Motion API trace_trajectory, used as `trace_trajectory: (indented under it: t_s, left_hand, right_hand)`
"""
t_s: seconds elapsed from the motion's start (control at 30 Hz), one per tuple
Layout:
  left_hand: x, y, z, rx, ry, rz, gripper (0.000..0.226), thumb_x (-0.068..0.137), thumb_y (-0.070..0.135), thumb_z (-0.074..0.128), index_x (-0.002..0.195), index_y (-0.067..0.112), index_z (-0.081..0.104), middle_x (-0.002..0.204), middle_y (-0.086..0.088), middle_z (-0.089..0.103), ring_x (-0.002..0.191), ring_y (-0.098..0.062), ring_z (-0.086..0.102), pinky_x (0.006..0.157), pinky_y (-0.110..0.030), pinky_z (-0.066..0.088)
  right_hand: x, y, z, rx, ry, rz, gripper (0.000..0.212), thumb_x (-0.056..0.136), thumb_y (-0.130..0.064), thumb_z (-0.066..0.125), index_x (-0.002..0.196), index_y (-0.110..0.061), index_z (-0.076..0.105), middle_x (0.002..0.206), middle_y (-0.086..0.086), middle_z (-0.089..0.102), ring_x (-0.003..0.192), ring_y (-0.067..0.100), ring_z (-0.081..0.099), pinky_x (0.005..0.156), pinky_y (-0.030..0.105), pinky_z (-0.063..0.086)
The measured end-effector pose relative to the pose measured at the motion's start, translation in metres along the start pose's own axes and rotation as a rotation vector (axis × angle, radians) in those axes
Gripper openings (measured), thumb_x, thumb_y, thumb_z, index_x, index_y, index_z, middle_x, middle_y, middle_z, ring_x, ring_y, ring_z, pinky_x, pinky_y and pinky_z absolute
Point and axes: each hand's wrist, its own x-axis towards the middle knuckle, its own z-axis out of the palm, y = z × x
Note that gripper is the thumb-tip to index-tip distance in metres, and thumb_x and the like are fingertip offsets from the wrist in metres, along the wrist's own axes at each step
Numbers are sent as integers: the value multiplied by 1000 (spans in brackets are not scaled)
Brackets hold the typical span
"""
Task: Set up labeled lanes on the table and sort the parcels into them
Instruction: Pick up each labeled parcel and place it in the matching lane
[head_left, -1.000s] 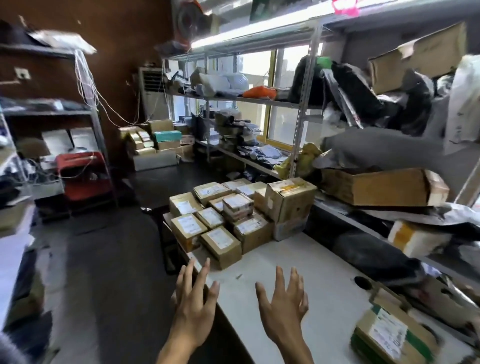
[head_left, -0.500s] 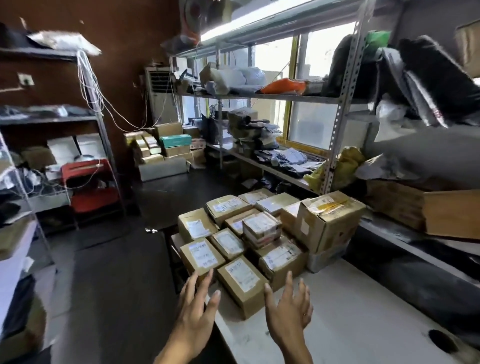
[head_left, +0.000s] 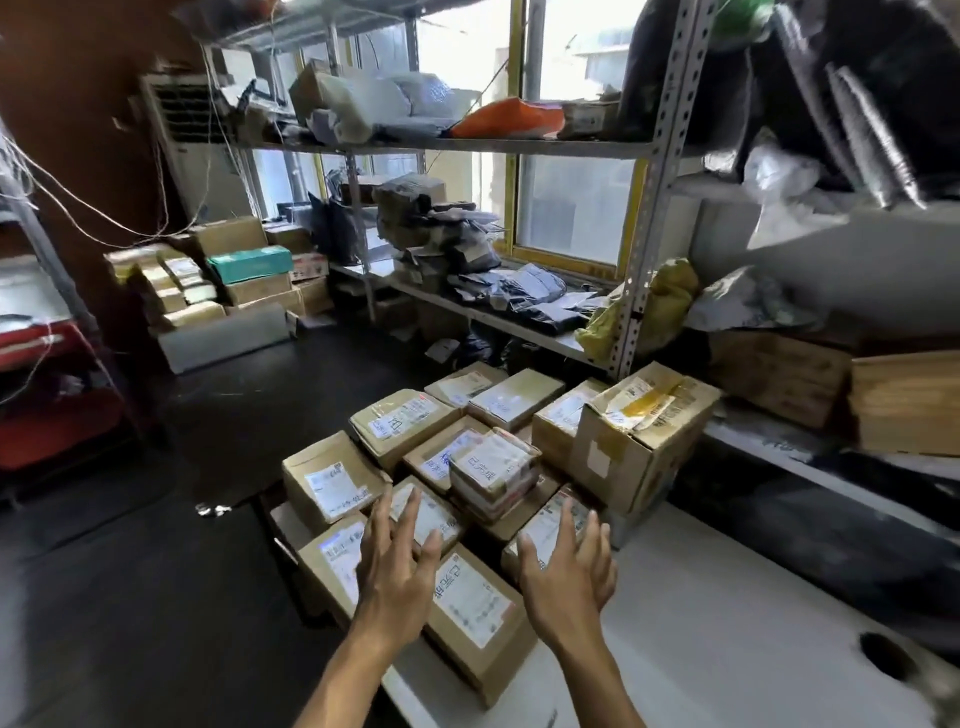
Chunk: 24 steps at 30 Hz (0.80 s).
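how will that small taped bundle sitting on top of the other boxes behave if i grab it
The taped bundle looks like several flat packets bound with clear tape, so it will probably lift as one fairly stiff block. The glossy tape may be a bit slippery. It sits raised on the parcels beneath, so a sideways push would likely slide it off rather than tip it.

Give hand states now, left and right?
Left hand: open, fingers spread over the parcels, holding nothing.
Right hand: open, fingers spread, holding nothing.
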Motion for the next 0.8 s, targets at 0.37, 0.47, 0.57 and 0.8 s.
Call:
trace_trajectory:
  t_s: [0.37,0.47,0.57,0.8]
  left_hand:
    - [134,-17,15,20,-160,65,64,94,71,19,155,53,11,166,21,-9,154,-9,-6,122,-47,10]
    - [171,-23,18,-89,-204,25,68,89,75,12,154,55,12,168,19,-1,155,-10,1,126,-49,10]
    - [198,-26,22,-179,-263,13,69,91,70,13,156,47,16,166,18,12,154,-7,7,127,-45,10]
    - [263,-45,59,-396,-501,-265,89,81,92,23,153,43,37,156,11,43,142,-13,42,121,-47,30]
  right_hand:
    - [84,-40,43,-66,32,83,79,102,-67,32,165,-34,-5,172,2,-18,157,23,-22,127,48,-11]
    - [106,-52,53,-3,21,119,78,102,-66,32,164,-37,-6,172,-1,-18,157,21,-22,126,49,-11]
    - [121,-69,62,171,10,195,70,104,-63,28,163,-40,-1,173,-5,-12,159,20,-12,127,50,-4]
    - [171,-77,80,644,31,488,73,104,-68,17,165,-32,2,173,-8,1,159,16,-2,128,45,0]
